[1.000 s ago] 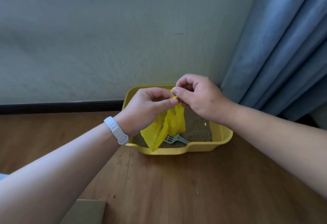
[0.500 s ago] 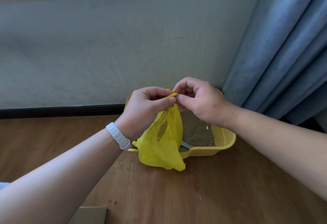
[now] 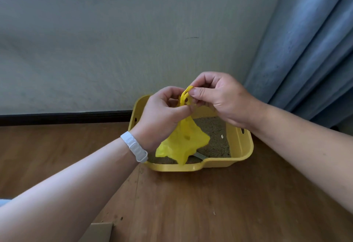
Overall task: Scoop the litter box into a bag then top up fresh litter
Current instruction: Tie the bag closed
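A yellow litter box stands on the wood floor against the wall, with sandy litter inside. Above it hangs a small yellow plastic bag, limp and crumpled. My left hand and my right hand both pinch the bag's twisted top, fingertips close together over the box. A pale scoop handle pokes out from under the bag near the box's front rim; the rest of the scoop is hidden.
A blue curtain hangs at the right, close to the box. The grey wall and a dark baseboard run behind. A cardboard corner lies at the bottom edge. Small crumbs dot the floor.
Both hands have lifted the bag's top and drawn it into a twisted strand. The bag, which hung down over the front rim, now hangs shorter above the litter.
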`<state>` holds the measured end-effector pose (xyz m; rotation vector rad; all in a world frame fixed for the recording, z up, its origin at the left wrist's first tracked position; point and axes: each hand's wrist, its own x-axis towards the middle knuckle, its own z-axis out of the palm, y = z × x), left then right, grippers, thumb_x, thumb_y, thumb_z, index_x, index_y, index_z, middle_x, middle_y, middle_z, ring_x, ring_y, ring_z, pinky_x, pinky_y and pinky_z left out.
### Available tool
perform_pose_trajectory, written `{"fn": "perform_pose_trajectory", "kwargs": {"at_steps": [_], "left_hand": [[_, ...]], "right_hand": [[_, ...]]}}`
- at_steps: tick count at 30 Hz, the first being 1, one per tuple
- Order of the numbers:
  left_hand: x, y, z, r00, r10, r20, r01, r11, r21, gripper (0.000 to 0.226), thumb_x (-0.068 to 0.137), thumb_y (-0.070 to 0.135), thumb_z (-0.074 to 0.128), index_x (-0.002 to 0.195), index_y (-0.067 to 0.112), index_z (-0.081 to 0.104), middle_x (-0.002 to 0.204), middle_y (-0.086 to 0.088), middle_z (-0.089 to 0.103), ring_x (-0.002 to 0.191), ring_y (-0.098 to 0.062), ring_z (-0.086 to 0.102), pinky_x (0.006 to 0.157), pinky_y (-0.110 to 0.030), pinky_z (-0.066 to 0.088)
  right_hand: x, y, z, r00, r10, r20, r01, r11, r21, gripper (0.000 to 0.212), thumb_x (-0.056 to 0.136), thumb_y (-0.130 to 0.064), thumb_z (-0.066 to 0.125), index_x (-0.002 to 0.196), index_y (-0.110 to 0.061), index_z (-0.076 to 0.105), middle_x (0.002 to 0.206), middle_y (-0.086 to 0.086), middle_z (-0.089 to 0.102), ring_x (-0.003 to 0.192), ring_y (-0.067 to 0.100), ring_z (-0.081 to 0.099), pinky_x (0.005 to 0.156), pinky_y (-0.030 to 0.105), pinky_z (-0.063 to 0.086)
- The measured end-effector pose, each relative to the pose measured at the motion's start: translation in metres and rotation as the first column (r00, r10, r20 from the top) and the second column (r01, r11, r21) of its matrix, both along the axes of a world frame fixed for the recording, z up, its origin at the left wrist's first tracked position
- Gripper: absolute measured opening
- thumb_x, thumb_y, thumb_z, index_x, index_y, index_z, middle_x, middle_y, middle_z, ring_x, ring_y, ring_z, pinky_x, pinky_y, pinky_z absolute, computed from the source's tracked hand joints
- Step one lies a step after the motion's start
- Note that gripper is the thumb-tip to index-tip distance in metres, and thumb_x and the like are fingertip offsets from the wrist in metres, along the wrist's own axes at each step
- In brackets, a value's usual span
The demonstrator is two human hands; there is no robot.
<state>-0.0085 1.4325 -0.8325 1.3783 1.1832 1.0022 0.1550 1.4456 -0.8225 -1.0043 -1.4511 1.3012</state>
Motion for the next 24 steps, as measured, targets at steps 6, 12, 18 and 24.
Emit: {"fn": "perform_pose_trajectory", "kwargs": {"at_steps": [6, 12, 18, 24], "left_hand": [[0.006, 0.000, -0.009, 0.998, -0.053, 0.025, 0.054, 0.998, -0.012, 0.019, 0.071, 0.008, 0.079, 0.083, 0.011, 0.065, 0.079, -0.011, 0.065, 0.070, -0.020, 0.063, 0.071, -0.043, 0.055], [0.007, 0.000, -0.011, 0.997, -0.008, 0.080, 0.004, 0.999, 0.040, 0.034, 0.067, 0.026, 0.085, 0.085, 0.007, 0.064, 0.079, -0.014, 0.062, 0.074, -0.024, 0.057, 0.071, -0.056, 0.052], [0.003, 0.003, -0.010, 0.997, 0.062, 0.035, -0.065, 0.993, 0.094, 0.021, 0.079, 0.014, 0.080, 0.097, 0.019, 0.071, 0.090, -0.002, 0.072, 0.083, -0.014, 0.065, 0.077, -0.033, 0.057], [0.007, 0.003, -0.011, 0.997, 0.064, -0.035, -0.058, 0.987, 0.150, 0.033, 0.078, -0.011, 0.063, 0.090, 0.019, 0.069, 0.082, -0.001, 0.065, 0.069, -0.010, 0.055, 0.061, -0.025, 0.049]], "right_hand": [[-0.003, 0.007, 0.003, 0.995, -0.031, -0.100, 0.029, 0.999, -0.025, 0.016, 0.091, 0.004, 0.057, 0.082, -0.008, 0.062, 0.073, 0.005, 0.062, 0.065, 0.012, 0.058, 0.063, 0.024, 0.050], [-0.004, 0.013, -0.011, 0.999, -0.052, 0.004, 0.052, 0.998, 0.023, 0.014, 0.091, 0.003, 0.060, 0.083, -0.009, 0.063, 0.089, 0.009, 0.065, 0.079, 0.011, 0.061, 0.073, 0.022, 0.052], [0.005, 0.008, -0.007, 0.998, 0.013, 0.069, -0.020, 0.995, 0.102, 0.005, 0.089, 0.001, 0.064, 0.086, -0.003, 0.066, 0.082, 0.010, 0.067, 0.077, 0.013, 0.062, 0.073, 0.028, 0.053], [0.007, 0.010, -0.016, 0.997, -0.049, 0.053, 0.044, 0.995, 0.088, 0.016, 0.088, 0.004, 0.062, 0.082, -0.010, 0.063, 0.092, 0.005, 0.063, 0.080, 0.004, 0.060, 0.075, 0.017, 0.048]]}}
